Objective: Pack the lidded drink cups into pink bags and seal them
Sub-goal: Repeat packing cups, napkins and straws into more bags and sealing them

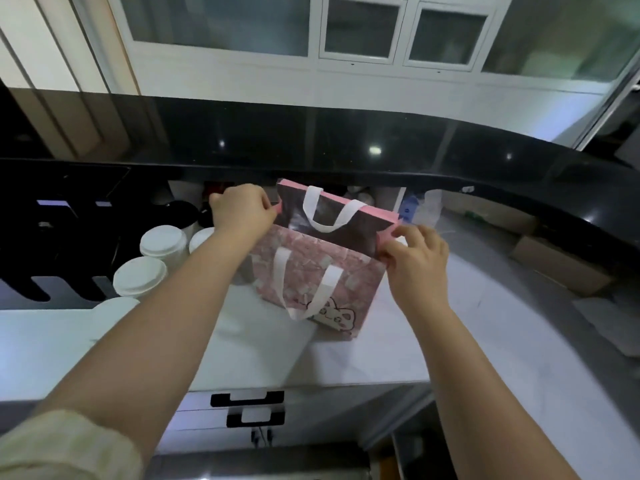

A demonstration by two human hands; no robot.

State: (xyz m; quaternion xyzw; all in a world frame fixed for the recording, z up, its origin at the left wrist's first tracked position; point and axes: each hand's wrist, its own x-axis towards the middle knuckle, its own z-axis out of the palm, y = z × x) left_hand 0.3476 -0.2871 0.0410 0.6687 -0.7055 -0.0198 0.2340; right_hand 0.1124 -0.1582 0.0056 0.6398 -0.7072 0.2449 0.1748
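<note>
Both hands hold open a pink bag on the counter.

Pink bag (pixel 318 271) stands upright on white counter (pixel 450 341), mouth spread, dark lining showing, white handles front and back. Left hand (pixel 242 211) pinches the bag's left top edge; right hand (pixel 415 254) pinches its right top corner. Lidded cups (pixel 140 277) sit left of the bag, close together, partly behind the left forearm. Cardboard box (pixel 561 268) lies well right of the bag. Bag contents: cannot tell.
</note>
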